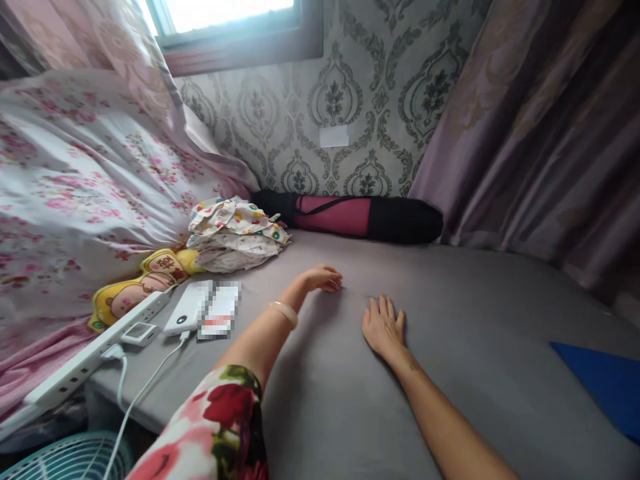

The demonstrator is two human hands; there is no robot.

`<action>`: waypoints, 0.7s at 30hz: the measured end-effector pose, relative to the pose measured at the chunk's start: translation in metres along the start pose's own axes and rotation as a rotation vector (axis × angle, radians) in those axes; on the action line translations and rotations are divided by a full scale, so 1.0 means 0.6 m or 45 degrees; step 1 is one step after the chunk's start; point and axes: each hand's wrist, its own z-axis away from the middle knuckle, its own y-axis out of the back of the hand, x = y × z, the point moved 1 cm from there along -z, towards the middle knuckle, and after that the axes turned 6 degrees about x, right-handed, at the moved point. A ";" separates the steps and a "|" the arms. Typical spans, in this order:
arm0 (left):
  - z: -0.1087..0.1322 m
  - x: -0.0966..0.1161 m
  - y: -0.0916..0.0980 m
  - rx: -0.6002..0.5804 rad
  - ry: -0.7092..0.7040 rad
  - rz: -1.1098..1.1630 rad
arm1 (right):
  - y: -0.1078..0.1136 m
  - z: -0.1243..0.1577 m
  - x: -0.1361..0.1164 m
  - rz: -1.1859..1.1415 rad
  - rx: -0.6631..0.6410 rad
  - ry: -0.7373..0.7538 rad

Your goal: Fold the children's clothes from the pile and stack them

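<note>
From my remote seat I see both hands down on the smooth grey fitted bed sheet (450, 373), which covers the whole mattress from the near edge to the patterned wall. The right hand (383, 327) lies flat, palm down, fingers straight and only slightly fanned. The left hand (324, 277), beyond a pale wristband (284, 312), rests farther off with its fingers curled under, tips on the cloth. I cannot tell whether they nip a fold or merely press. I judge the sheet to be light, soft and limp, pulled fairly taut, so it should slide and ripple under a palm and give no stiff edge. The best hold looks like a pinch of slack cloth or the hem at the mattress edge. Near the left hand sit a folded stack of dotted cream cloth (235, 233), a white power bank (187, 310) and a yellow cartoon cushion (133, 291). A black and pink rolled bag (360, 217) lies against the wall.
</note>
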 end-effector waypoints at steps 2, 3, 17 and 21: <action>-0.006 -0.008 0.087 0.238 0.053 -0.069 | -0.004 0.007 -0.001 0.033 0.073 0.029; -0.007 -0.012 0.130 0.378 0.072 -0.116 | -0.006 0.009 -0.001 0.041 0.092 0.038; 0.053 -0.067 0.492 1.334 0.184 -0.812 | -0.009 0.006 -0.002 0.062 0.148 0.056; 0.053 -0.086 0.503 1.249 0.251 -0.796 | -0.011 0.005 -0.002 0.057 0.145 0.047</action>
